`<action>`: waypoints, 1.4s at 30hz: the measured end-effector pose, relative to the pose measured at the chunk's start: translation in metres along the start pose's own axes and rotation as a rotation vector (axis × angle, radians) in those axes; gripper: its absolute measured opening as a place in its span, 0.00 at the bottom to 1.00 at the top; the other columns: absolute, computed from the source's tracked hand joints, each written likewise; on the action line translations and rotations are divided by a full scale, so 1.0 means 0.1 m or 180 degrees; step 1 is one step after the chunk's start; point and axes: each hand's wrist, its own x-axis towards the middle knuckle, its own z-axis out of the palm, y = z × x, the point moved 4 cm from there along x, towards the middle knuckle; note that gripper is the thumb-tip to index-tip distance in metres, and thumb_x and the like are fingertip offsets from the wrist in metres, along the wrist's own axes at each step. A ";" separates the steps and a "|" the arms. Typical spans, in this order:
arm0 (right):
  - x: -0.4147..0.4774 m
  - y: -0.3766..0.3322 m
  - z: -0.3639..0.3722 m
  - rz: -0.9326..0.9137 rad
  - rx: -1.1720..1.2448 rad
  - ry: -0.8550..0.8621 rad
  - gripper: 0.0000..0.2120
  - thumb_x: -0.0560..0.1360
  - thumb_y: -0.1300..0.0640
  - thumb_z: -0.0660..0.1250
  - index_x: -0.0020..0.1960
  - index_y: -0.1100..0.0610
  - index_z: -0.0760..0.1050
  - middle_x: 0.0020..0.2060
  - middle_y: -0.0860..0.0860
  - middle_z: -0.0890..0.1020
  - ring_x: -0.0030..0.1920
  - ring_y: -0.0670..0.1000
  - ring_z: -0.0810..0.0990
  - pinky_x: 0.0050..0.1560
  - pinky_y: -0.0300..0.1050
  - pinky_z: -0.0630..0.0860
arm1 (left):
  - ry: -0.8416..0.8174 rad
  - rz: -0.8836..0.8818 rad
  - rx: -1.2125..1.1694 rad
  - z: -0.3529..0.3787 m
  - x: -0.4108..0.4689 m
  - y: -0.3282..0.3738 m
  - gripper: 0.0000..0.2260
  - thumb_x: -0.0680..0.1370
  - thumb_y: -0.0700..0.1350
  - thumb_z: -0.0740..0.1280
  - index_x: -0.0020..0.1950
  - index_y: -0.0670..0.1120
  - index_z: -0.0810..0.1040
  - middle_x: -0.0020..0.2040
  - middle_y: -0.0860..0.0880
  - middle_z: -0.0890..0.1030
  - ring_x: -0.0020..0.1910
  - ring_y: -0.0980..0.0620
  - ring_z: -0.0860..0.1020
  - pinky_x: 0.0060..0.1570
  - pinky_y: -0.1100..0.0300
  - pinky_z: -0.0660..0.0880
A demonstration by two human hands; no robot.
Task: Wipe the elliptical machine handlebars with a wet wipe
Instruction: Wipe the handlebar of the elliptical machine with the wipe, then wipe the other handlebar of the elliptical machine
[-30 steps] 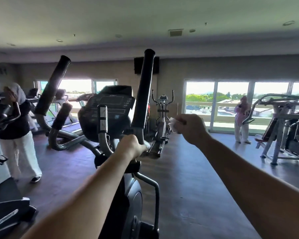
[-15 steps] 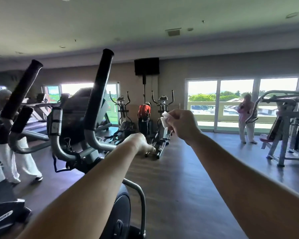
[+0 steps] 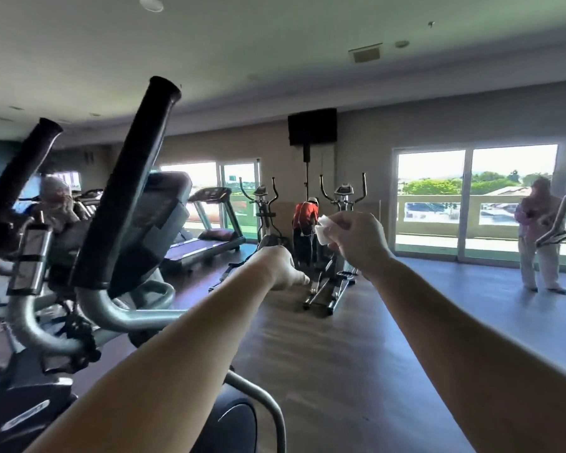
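Note:
The elliptical machine fills the left side, with two tall black foam handlebars, the nearer one (image 3: 128, 178) and the farther one (image 3: 17, 184), on curved silver tubes (image 3: 111, 308). Its dark console (image 3: 164, 207) sits between them. My left hand (image 3: 281, 266) hovers to the right of the nearer handlebar, off the machine, fingers loosely curled around nothing. My right hand (image 3: 356, 240) is raised further right and pinches a small white wet wipe (image 3: 324, 232) at its fingertips. The wipe touches no part of the machine.
A treadmill (image 3: 206, 243) and two more ellipticals (image 3: 340, 230) stand along the far wall under a black screen (image 3: 311, 125). A person in red (image 3: 306, 223) bends between them. Another person (image 3: 536, 237) stands by the windows, a third (image 3: 54, 204) behind the machine.
My left hand has let go of the handlebar base and now hangs free. The view has swung right, so the machine has slid to the left. My right hand still holds the wipe.

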 end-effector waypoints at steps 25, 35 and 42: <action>1.35 -1.00 1.99 -0.1397 0.2511 -0.1768 0.09 0.76 0.50 0.69 0.40 0.50 0.84 0.32 0.48 0.86 0.37 0.48 0.86 0.42 0.45 0.80 | 0.1642 -0.2760 0.1820 -1.49 -0.30 -0.41 0.19 0.74 0.59 0.72 0.55 0.46 0.82 0.53 0.47 0.84 0.51 0.45 0.82 0.49 0.55 0.79; 2.07 -1.70 2.24 -0.1794 0.3363 -0.1402 0.07 0.77 0.51 0.69 0.49 0.51 0.86 0.38 0.47 0.85 0.37 0.48 0.81 0.36 0.41 0.72 | 0.2906 -0.2532 0.2516 -2.22 -0.25 -0.20 0.20 0.76 0.55 0.72 0.66 0.51 0.79 0.59 0.50 0.80 0.55 0.47 0.79 0.53 0.53 0.76; 2.23 -1.86 2.62 -0.2642 0.4088 -0.0701 0.08 0.77 0.56 0.71 0.54 0.55 0.85 0.49 0.57 0.82 0.45 0.53 0.81 0.47 0.28 0.70 | 0.3492 -0.2352 0.2984 -2.22 0.06 -0.27 0.25 0.79 0.47 0.68 0.77 0.53 0.69 0.69 0.49 0.75 0.64 0.44 0.77 0.61 0.52 0.75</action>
